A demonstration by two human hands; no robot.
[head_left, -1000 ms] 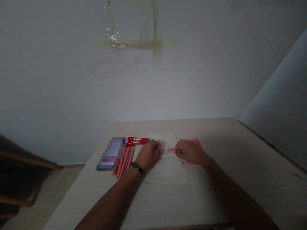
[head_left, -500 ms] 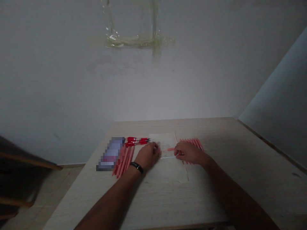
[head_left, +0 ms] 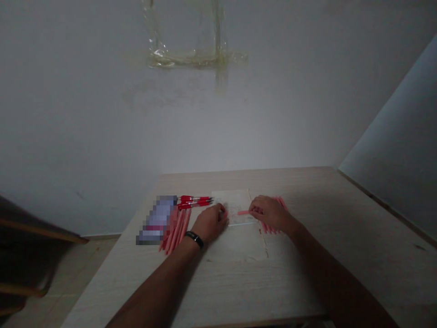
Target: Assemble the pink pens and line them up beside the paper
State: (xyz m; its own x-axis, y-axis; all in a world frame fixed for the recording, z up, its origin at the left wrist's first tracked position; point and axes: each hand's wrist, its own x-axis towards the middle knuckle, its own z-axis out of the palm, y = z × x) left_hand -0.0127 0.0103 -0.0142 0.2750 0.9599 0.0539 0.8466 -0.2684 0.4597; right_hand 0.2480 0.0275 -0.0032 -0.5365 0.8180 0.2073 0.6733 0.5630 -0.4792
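Note:
My left hand (head_left: 210, 222), with a black band at the wrist, rests curled on a pale paper sheet (head_left: 239, 241), its fingertips pinching one end of a thin white refill (head_left: 241, 223). My right hand (head_left: 268, 213) is closed on a pink pen barrel (head_left: 243, 212) whose tip sticks out toward the left hand. The white refill now lies on the sheet just below the right hand. Behind the right hand lies a row of pink pen barrels (head_left: 280, 202). Several more pink barrels (head_left: 177, 230) lie left of the left hand, with red pens (head_left: 195, 201) beyond them.
A blurred box (head_left: 156, 219) sits at the left of the wooden table (head_left: 324, 255). A white wall (head_left: 205, 127) with a taped clear plastic piece (head_left: 191, 41) rises behind. A dark wooden chair (head_left: 20, 255) stands at the left, a slanted panel (head_left: 403, 173) at the right.
My right hand has moved slightly up and away from the white refill, still keeping the pink barrel. The left hand has stayed nearly still.

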